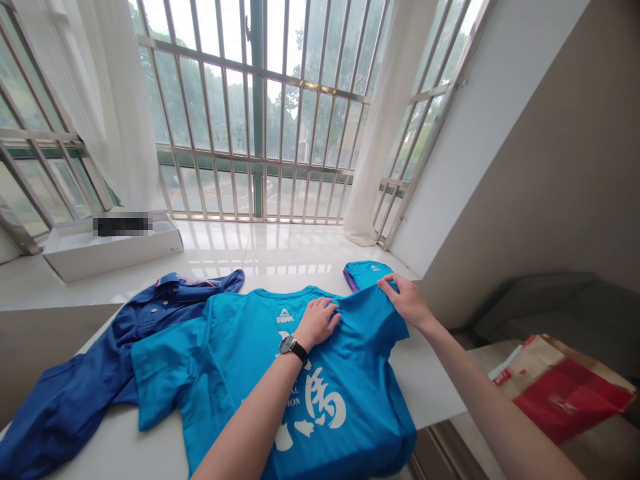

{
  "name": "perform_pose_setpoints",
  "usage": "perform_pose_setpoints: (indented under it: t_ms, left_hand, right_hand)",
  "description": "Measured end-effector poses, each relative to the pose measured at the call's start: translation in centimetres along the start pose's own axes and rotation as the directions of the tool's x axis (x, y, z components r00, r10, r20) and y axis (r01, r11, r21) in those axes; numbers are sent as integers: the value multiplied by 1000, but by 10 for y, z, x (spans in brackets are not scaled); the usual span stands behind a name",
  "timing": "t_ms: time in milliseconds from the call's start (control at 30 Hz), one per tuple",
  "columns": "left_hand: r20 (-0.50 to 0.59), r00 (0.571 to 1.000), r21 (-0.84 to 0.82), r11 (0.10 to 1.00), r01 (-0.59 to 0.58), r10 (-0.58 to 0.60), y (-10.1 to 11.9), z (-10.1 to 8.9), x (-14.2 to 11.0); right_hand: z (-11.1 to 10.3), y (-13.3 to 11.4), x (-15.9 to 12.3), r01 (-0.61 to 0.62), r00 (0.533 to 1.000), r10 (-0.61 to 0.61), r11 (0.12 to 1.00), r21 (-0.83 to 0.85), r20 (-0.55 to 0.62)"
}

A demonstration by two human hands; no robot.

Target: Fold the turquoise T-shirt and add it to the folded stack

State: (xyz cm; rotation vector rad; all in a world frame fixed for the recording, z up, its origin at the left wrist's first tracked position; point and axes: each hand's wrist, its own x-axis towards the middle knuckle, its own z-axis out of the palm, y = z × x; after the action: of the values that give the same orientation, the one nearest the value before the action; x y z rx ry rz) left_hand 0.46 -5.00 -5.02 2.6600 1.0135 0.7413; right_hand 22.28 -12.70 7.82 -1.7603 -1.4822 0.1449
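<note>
A bright blue T-shirt [235,360] with white lettering and a large white character lies spread on the white surface in front of me. My left hand [317,322], with a black-strapped watch on the wrist, rests on its upper part, fingers bent and slightly apart. At the far right, my right hand [404,300] pinches the T-shirt's sleeve between thumb and fingers, lifting that edge a little. Behind the sleeve sits a folded blue garment [367,272] with a purple edge, partly covered. A dark blue polo shirt [145,320] lies to the left, partly under the T-shirt.
A white open box [115,250] stands on the window sill [260,250] at the left. Metal bars [260,160] cross the window, with white curtains [117,113] at both sides. At the lower right is a red and brown paper bag [565,393].
</note>
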Motion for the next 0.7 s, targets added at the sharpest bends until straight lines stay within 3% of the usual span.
perform_pose_setpoints:
  t_ms: [133, 200, 267, 333, 367, 467, 533, 600, 700]
  left_hand:
    - [-22, 999, -185, 982, 23, -28, 3, -3, 2]
    - [48, 995, -431, 896, 104, -92, 1, -5, 5]
    - [152, 979, -669, 715, 203, -136, -2, -8, 8]
    - [231, 961, -783, 558, 276, -151, -8, -12, 11]
    - [256, 954, -801, 518, 300, -156, -12, -15, 12]
    - [368, 914, -823, 397, 407, -173, -22, -24, 12]
    - [448, 873, -816, 311, 488, -194, -27, -29, 9]
    - [493, 839, -798, 265, 541, -229, -30, -33, 6]
    - [496, 829, -756, 340, 559, -260, -28, -33, 4]
  right_hand:
    - [25, -30, -1, -57, 986, 19, 971, 230, 166]
    - [38, -48, -9, -126, 952, 15, 931, 343, 307]
    - [47, -63, -18, -219, 853, -52, 868, 445, 520]
    - [52, -72, -22, -291, 760, -161, 782, 552, 630]
    - [54, -72, -22, -311, 761, -188, 735, 603, 621]
    - [64, -56, -10, -296, 897, -60, 652, 697, 437]
    - [79, -34, -2, -266, 953, 81, 683, 680, 291]
    - [100, -9, 3, -239, 970, 151, 753, 614, 192]
    - [135, 25, 1, -193, 981, 169, 819, 541, 95]
